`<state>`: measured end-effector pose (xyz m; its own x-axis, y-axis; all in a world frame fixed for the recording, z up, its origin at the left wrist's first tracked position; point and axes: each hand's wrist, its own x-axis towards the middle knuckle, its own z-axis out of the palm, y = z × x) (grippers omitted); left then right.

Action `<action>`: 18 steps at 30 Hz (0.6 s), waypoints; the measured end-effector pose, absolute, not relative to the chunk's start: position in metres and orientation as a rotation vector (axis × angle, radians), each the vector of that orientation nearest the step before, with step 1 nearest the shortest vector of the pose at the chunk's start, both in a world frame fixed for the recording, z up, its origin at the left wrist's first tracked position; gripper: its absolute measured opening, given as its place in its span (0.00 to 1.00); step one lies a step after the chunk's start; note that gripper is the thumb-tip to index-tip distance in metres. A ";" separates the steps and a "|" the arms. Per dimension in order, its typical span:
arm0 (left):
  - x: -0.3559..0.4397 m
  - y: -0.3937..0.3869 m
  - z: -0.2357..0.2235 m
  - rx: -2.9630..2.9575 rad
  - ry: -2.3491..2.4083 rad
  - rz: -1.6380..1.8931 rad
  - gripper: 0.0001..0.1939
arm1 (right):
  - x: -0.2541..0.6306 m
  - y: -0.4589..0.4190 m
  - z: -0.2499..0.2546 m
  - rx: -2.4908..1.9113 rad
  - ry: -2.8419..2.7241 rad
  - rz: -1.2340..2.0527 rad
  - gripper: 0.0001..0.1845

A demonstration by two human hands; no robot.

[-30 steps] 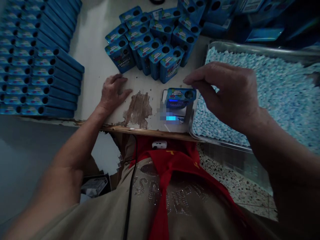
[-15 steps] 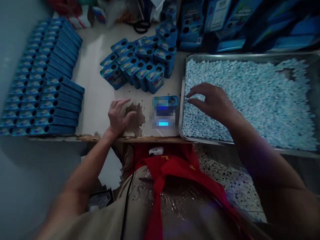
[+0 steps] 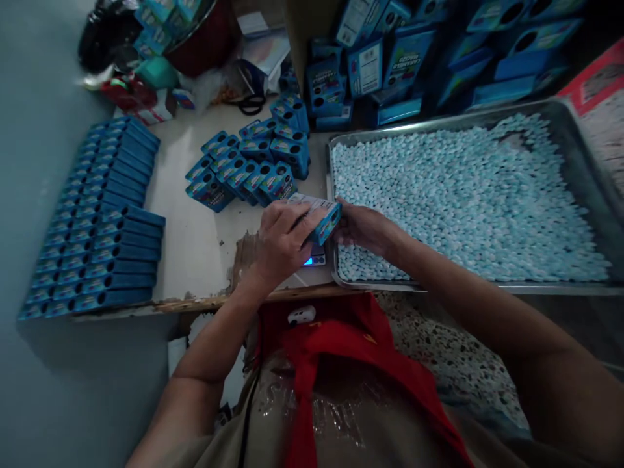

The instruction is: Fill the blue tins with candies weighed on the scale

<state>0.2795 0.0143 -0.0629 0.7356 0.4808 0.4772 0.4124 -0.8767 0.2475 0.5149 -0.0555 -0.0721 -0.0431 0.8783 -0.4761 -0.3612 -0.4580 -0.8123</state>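
My left hand (image 3: pixel 283 237) grips a blue candy box (image 3: pixel 325 222) from above and lifts it, tilted, with its end that has a round hole facing right and toward me. At that end is my right hand (image 3: pixel 361 224), its thumb by the box's upper corner and its fingers curled behind; whether candies are in them is hidden. Below the box lies a small digital scale (image 3: pixel 318 259) with a lit blue display, partly covered by the left hand and the box. Just right, a metal tray (image 3: pixel 333 273) holds a spread of pale blue candies (image 3: pixel 463 201).
A group of upright blue boxes (image 3: pixel 244 169) stands behind my left hand. Stacked rows of boxes (image 3: pixel 97 227) line the left side. More boxes (image 3: pixel 370 71) fill a dark container behind the tray. Black scissors (image 3: pixel 252 104) and a dark red pot (image 3: pixel 205 39) are at the back.
The box on the scale was taken up by my left hand, which moved right from the worn table patch. My right hand left the candies and came to the box. The view shifted.
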 end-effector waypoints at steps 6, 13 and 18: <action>0.288 0.025 -0.081 2.791 0.809 0.940 0.31 | 0.519 -0.054 -0.073 -1.142 -0.506 1.724 0.20; 0.276 0.009 -0.077 2.827 0.720 0.975 0.33 | 0.520 -0.059 -0.070 -1.145 -0.498 1.669 0.16; 0.281 0.014 -0.079 2.768 0.862 0.848 0.30 | 0.520 -0.058 -0.072 -1.198 -0.645 1.637 0.18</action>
<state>0.2806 0.0135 -0.0785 0.6806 0.5549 0.4784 0.4869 -0.8305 0.2706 0.5203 -0.0582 -0.0716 -0.0453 0.9133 -0.4049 -0.3917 -0.3891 -0.8338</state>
